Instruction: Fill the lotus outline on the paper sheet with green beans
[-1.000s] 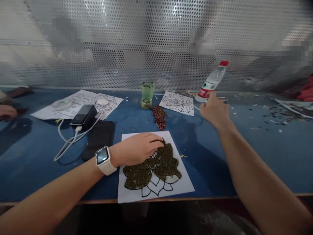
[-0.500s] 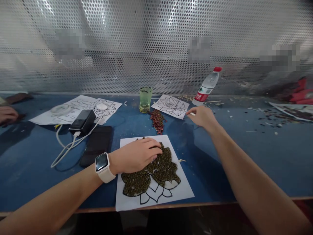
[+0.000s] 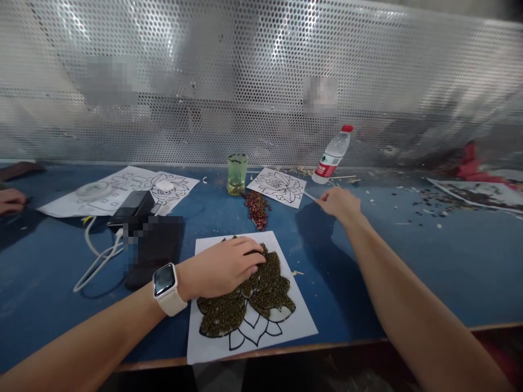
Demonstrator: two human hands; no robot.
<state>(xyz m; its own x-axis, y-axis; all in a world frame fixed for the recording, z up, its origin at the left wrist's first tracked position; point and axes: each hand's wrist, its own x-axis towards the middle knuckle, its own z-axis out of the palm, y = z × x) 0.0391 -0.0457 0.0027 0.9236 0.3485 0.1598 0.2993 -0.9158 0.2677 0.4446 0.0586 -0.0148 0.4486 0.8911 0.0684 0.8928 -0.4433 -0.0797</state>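
Note:
My left hand lies over a white sheet with a black-outlined lotus. Its fingers are spread and a little bent, resting on the mung beans that cover most of the petals. The lower petals are bare paper. A pale smartwatch is on my left wrist. Off to the right, above the blue table, my right hand is closed on a thin white stick that points left. The stick's far end is by the edge of a smaller lotus drawing.
Behind the sheet are a heap of red beans and a greenish cup. A water bottle leans near the perforated metal panel. To the left lie a black phone, a power bank with white cable, and more drawings. Another person's hand shows far left.
The camera view has shifted, moving the scene left and down. My right hand has drawn slightly right from the small drawing, and more of the stick shows. My left hand stays on the beans.

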